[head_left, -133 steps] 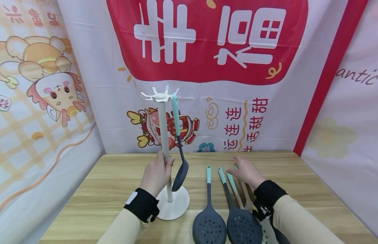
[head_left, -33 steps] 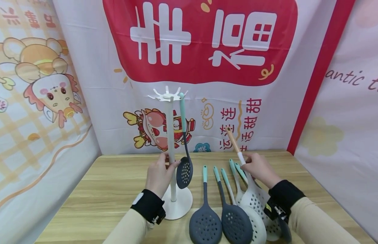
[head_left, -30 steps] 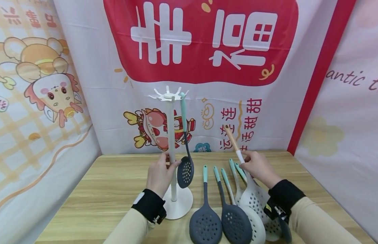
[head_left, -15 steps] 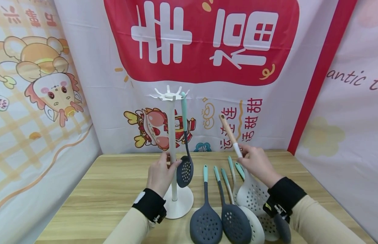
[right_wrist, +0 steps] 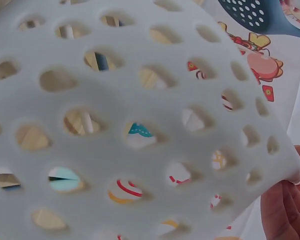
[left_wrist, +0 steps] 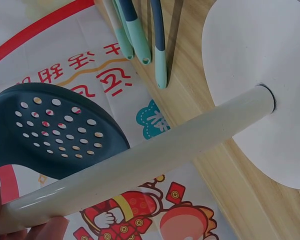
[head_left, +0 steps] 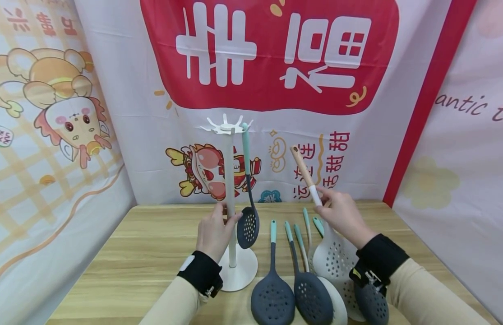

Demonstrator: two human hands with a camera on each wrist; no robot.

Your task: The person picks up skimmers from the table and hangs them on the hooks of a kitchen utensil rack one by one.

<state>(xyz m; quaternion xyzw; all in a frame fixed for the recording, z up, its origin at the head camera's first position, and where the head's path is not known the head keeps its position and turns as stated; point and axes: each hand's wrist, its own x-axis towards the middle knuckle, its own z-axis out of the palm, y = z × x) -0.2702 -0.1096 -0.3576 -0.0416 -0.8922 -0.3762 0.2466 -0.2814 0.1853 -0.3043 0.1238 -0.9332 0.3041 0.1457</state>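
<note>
At left the left hand [head_left: 216, 231] grips the white stand [head_left: 229, 169], while the right hand [head_left: 343, 217] pinches the white skimmer [head_left: 331, 253] by its neck, over the right-side utensils [head_left: 313, 298] — a slow, tilted lift should, I think, avoid catching them.

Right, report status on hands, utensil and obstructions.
Left hand grips white stand. Right hand holds pale wooden-handled skimmer, apart from stand. Dark slotted spoon hangs on stand's right side, possibly in the way.

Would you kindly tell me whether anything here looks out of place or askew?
The backdrop looks odd, its large characters lying sideways. On the table, a dark turner overlaps a white turner, slightly untidily. I see no spill or damage.
</note>
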